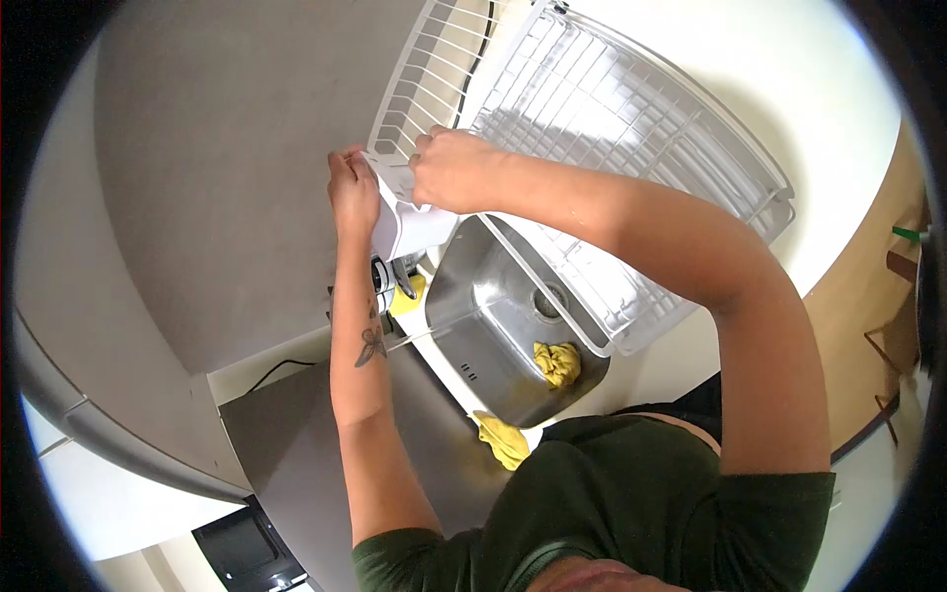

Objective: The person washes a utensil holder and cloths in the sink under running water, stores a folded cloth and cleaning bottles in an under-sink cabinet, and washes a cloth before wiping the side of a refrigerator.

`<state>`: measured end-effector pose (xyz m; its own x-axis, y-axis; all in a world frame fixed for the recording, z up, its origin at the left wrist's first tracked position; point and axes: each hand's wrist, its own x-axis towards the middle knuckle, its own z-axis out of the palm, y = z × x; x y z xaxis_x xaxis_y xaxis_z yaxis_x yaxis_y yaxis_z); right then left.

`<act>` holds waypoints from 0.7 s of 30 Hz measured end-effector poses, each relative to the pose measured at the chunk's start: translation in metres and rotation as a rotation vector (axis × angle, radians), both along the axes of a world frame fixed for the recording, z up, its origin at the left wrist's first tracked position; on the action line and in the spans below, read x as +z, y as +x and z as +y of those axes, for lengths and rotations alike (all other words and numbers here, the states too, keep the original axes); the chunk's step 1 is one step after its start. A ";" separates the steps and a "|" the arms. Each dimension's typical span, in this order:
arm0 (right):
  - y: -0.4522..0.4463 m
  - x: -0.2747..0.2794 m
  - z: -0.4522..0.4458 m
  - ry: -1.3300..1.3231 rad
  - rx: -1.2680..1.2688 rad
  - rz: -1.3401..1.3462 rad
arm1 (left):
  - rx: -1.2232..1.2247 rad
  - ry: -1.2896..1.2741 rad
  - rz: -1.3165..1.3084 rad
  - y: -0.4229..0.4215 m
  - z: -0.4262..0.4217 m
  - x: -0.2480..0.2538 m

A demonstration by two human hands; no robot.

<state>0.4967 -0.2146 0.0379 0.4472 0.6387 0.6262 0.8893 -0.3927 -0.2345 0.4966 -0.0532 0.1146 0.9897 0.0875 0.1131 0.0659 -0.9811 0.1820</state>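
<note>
Two grips [354, 200] [456, 171], white container [414, 229] between

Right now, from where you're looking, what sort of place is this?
Most likely a kitchen: there is a metal sink with a drain, a crumpled yellow cloth lying in it, and a large wire dish rack alongside.
</note>
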 end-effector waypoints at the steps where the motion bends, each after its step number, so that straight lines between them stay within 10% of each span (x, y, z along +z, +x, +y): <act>1: 0.000 0.001 0.000 -0.006 0.009 0.003 | 0.009 0.026 -0.045 0.003 0.004 -0.003; 9: -0.003 0.003 0.001 0.020 0.043 0.067 | 0.067 -0.075 -0.086 0.010 0.020 -0.014; 15: -0.001 -0.003 0.002 0.076 0.027 0.066 | 0.254 0.309 0.138 0.031 -0.014 0.002; 21: -0.001 -0.006 0.007 0.143 -0.009 0.152 | 0.259 -0.043 0.058 0.040 0.026 -0.015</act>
<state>0.4955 -0.2079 0.0319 0.5483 0.5435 0.6356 0.8363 -0.3530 -0.4195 0.5363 -0.0274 0.0996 0.9384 0.3422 0.0475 0.3254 -0.9216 0.2117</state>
